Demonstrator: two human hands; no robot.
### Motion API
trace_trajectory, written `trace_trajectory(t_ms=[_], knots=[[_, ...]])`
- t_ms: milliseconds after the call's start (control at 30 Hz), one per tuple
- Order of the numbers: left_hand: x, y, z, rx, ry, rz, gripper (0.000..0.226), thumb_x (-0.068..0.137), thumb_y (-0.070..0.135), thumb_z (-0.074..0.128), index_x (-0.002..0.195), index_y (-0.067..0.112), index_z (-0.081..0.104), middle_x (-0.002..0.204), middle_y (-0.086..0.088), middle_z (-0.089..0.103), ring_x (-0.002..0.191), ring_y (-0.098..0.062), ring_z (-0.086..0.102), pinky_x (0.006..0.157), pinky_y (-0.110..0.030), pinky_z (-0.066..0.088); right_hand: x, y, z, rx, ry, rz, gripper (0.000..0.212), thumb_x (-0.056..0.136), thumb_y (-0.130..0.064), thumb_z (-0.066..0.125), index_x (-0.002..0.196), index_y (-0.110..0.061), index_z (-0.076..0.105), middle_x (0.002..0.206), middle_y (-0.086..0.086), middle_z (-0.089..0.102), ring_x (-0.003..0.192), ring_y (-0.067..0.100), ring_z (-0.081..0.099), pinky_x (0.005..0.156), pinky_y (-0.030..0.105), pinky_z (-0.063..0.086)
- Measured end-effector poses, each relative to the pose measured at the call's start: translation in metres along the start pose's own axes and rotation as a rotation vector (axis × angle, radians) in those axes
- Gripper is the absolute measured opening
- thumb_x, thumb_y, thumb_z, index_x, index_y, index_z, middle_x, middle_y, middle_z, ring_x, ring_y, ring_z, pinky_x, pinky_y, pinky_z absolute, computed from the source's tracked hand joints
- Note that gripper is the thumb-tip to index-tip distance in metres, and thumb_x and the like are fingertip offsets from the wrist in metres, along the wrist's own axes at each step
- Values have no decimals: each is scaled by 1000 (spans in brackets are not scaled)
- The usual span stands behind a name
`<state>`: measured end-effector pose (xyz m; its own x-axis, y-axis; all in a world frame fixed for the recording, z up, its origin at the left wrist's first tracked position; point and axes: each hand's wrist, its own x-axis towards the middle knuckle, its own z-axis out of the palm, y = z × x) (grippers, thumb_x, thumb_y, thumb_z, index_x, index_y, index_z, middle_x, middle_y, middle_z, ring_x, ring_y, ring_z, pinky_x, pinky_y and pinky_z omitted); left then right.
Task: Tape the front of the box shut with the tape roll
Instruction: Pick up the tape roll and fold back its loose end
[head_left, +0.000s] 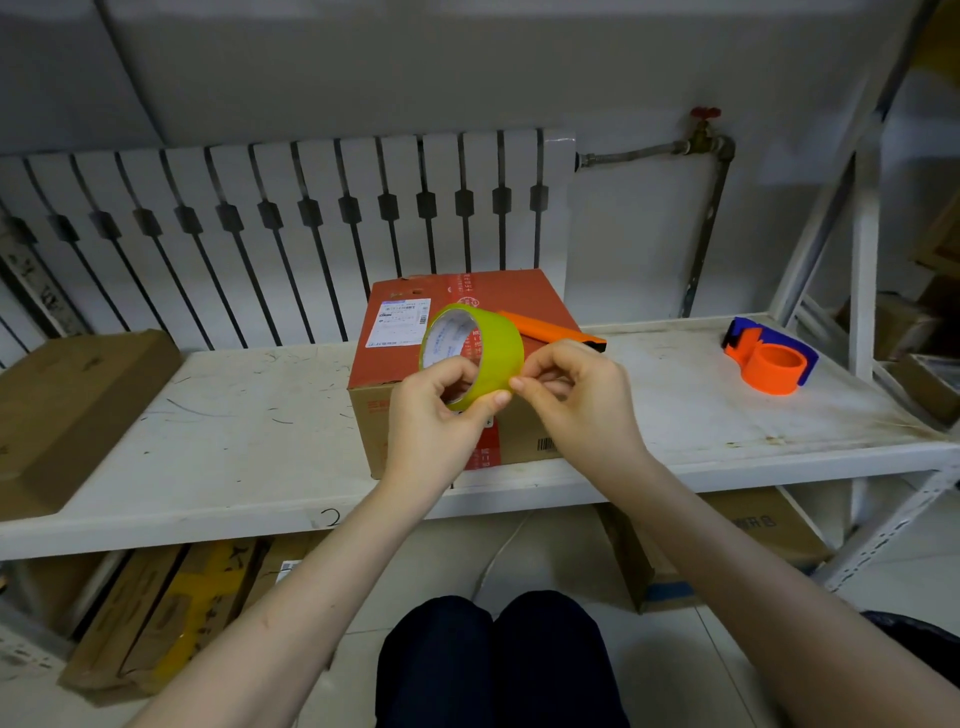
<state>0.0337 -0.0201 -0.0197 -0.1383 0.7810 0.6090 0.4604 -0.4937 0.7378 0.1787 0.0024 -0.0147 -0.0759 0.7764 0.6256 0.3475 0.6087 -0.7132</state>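
Single head-worn view, wide-angle, edges bowed. Looks forward and down across a white shelf (234, 415) toward a radiator (311, 208) on the back wall (467, 62). Sits close in over the work: puts left hand (431, 415), right hand (576, 395) and tape roll (493, 343) at frame centre, just in front of a box (519, 301). Catches forearms (291, 597) from bottom corners, knees (436, 649) at bottom edge.

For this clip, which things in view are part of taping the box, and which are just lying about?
In use: tape roll, held by the left hand, pinched by the right hand; box.
Lying about: orange cutter on the box; tape dispenser on the shelf; flat carton at left.
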Motion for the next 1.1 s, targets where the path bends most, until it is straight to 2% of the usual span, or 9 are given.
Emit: trace_trajectory(t_ms=[67, 133, 200, 433, 533, 667, 833, 967, 1100], knots=[[0, 1, 1, 14, -1, 6, 46, 70, 12, 80, 56, 30, 39, 49, 11, 35, 53, -4, 33, 52, -12, 27, -2, 3, 1, 3, 12, 13, 10, 79, -9, 73, 85, -9, 65, 84, 4, 65, 72, 14, 65, 65, 16, 53], [0, 2, 2, 16, 3, -1, 47, 70, 11, 79, 55, 31, 40, 48, 13, 41, 52, -2, 37, 52, -9, 29, -3, 3, 1, 45, 31, 32, 23, 79, -9, 72, 100, -13, 63, 91, 5, 65, 79, 12, 66, 71, 19, 55], [-1, 3, 2, 13, 4, -3, 46, 71, 12, 79, 54, 32, 41, 49, 20, 47, 52, 0, 40, 52, -7, 30, -4, 3, 1, 19, 46, -16, 27, 79, -8, 72, 106, -11, 65, 96, 6, 66, 82, 11, 66, 75, 21, 56], [-1, 4, 3, 21, 15, 4, 47, 70, 14, 80, 55, 31, 39, 48, 16, 41, 52, -1, 36, 51, -9, 28, -4, 0, -1, -32, 58, -31, 16, 78, -9, 73, 93, -8, 67, 88, 4, 66, 75, 13, 66, 68, 14, 54], [0, 5, 3, 29, 18, 4, 46, 70, 15, 80, 55, 30, 40, 48, 12, 35, 52, -4, 34, 51, -11, 28, -3, -2, -3, -32, 60, -9, 13, 78, -10, 74, 89, -9, 68, 83, 1, 65, 72, 15, 64, 66, 17, 54], [-1, 7, 5, 45, 5, -1, 46, 70, 14, 80, 55, 30, 40, 49, 20, 45, 52, -1, 38, 51, -9, 30, 2, -1, -6, -48, -15, 75, 8, 78, -12, 74, 80, -13, 66, 77, 0, 66, 69, 16, 63, 66, 27, 56], [2, 10, 8, 33, 2, -29, 45, 72, 14, 79, 55, 30, 41, 50, 26, 48, 52, 3, 44, 52, -6, 31, 4, 0, -11, 87, 1, 102, 13, 81, -11, 71, 92, -16, 68, 86, -4, 69, 78, 11, 67, 73, 24, 57], [-1, 12, 9, 48, -2, -43, 44, 71, 14, 79, 55, 30, 41, 50, 24, 47, 53, 2, 41, 52, -7, 31, 4, 4, -14, -87, 39, 56, 9, 82, -18, 69, 90, -16, 73, 87, -2, 71, 75, 7, 65, 70, 23, 56], [-4, 13, 8, 46, -10, -47, 45, 71, 14, 79, 54, 31, 41, 52, 23, 49, 54, 1, 42, 52, -7, 30, 3, 2, -15, -258, 75, -84, 4, 83, -19, 67, 85, -18, 70, 82, -6, 68, 71, 9, 61, 63, 32, 55]])
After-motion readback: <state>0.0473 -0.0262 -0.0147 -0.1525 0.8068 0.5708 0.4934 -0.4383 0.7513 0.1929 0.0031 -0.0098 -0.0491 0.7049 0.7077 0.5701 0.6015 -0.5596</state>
